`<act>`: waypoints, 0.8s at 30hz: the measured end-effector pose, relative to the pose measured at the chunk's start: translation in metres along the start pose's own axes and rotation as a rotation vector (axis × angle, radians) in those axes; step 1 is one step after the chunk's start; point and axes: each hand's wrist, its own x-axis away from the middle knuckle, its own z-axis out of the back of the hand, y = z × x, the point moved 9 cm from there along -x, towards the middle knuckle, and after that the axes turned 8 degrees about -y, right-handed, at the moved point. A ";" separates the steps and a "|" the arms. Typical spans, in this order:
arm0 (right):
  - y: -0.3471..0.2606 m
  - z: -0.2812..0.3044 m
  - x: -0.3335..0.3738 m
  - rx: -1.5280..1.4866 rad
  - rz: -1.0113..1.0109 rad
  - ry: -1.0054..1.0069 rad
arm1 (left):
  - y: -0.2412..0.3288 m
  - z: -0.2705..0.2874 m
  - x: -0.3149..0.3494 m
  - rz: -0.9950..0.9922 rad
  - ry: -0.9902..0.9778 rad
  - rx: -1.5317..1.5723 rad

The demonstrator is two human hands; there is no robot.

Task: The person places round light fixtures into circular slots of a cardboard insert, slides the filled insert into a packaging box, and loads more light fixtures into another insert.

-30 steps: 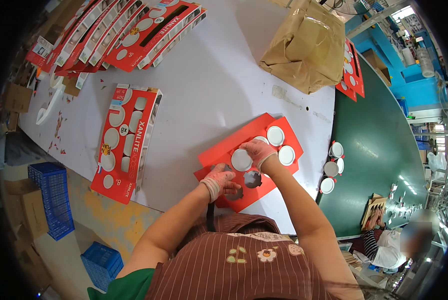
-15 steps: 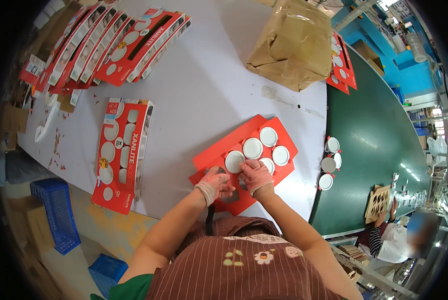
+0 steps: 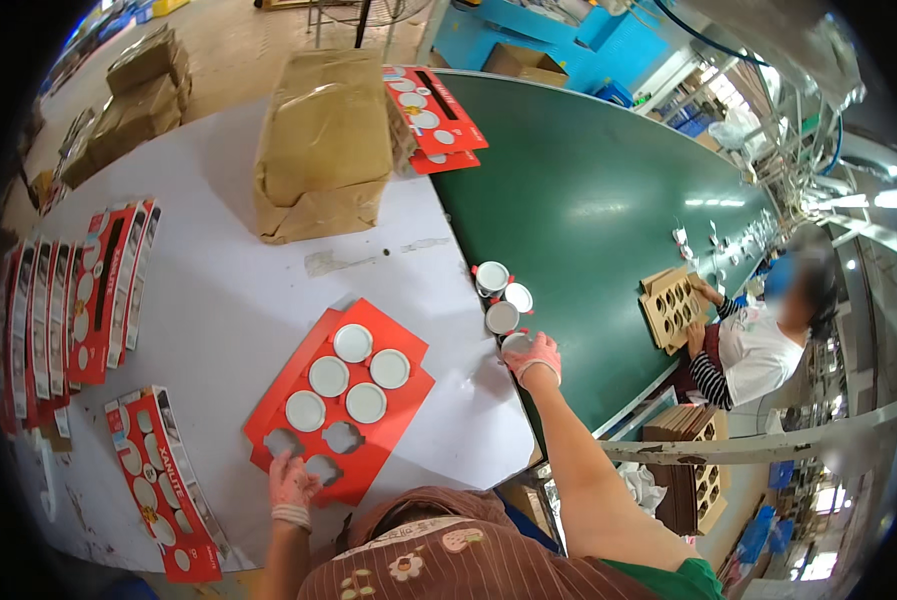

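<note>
Left hand (image 3: 293, 480) lay flat, fingers spread, on the near edge of the red card tray (image 3: 340, 400) on the white surface (image 3: 218, 290); four white lids (image 3: 347, 375) filled its holes; right hand's (image 3: 534, 356) grip closed on a round tin (image 3: 516, 343) at the green belt's (image 3: 608, 220) edge

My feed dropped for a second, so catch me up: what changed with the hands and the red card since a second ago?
The right hand left the red card and reached right to the round tins at the green belt's edge, its grip on the nearest one. The left hand stayed on the card's near edge. The card keeps five white discs and three empty holes.
</note>
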 end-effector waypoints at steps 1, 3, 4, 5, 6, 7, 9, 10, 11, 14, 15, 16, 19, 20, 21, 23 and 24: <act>0.005 -0.003 -0.003 -0.011 -0.036 -0.058 | -0.003 -0.004 0.003 0.032 -0.007 -0.019; 0.010 -0.022 -0.019 -0.031 -0.009 -0.053 | -0.004 -0.010 0.008 0.045 0.020 -0.058; 0.008 -0.026 -0.023 -0.026 0.003 -0.027 | -0.004 -0.012 0.011 0.063 0.056 -0.079; 0.010 -0.027 -0.026 -0.020 0.013 0.001 | -0.003 -0.018 0.013 0.055 0.052 -0.089; 0.011 -0.027 -0.024 -0.047 0.014 0.001 | 0.000 -0.018 0.018 0.040 0.058 -0.090; 0.012 -0.024 -0.023 -0.056 0.014 -0.002 | 0.003 -0.020 0.021 0.026 0.061 -0.090; 0.019 -0.019 -0.021 -0.113 -0.050 -0.048 | 0.009 -0.022 0.024 -0.008 0.045 -0.114; 0.024 -0.020 -0.020 -0.116 -0.046 -0.055 | 0.012 -0.023 0.025 -0.035 0.029 -0.130; 0.034 -0.016 -0.016 -0.173 -0.042 0.023 | 0.013 -0.021 0.029 -0.037 0.034 -0.133; 0.025 -0.005 0.020 -0.289 0.148 0.068 | 0.030 -0.038 0.049 -0.158 -0.096 -0.312; 0.011 0.000 0.040 -0.351 0.325 0.037 | 0.050 -0.074 0.063 -0.254 -0.204 -0.451; -0.002 0.002 0.058 -0.330 0.508 0.046 | 0.070 -0.111 0.078 -0.351 -0.310 -0.593; -0.041 0.007 0.121 -0.362 0.868 -0.020 | 0.120 -0.203 0.119 -0.544 -0.496 -0.926; -0.055 0.013 0.144 -0.367 0.947 -0.063 | 0.126 -0.225 0.125 -0.679 -0.606 -1.048; -0.065 0.017 0.163 -0.387 1.002 -0.110 | 0.140 -0.248 0.140 -0.847 -0.643 -1.132; -0.082 0.032 0.208 -0.335 1.185 -0.027 | 0.152 -0.271 0.157 -1.009 -0.654 -1.218; -0.091 0.040 0.227 -0.311 1.235 -0.007 | 0.153 -0.278 0.164 -1.128 -0.647 -1.261</act>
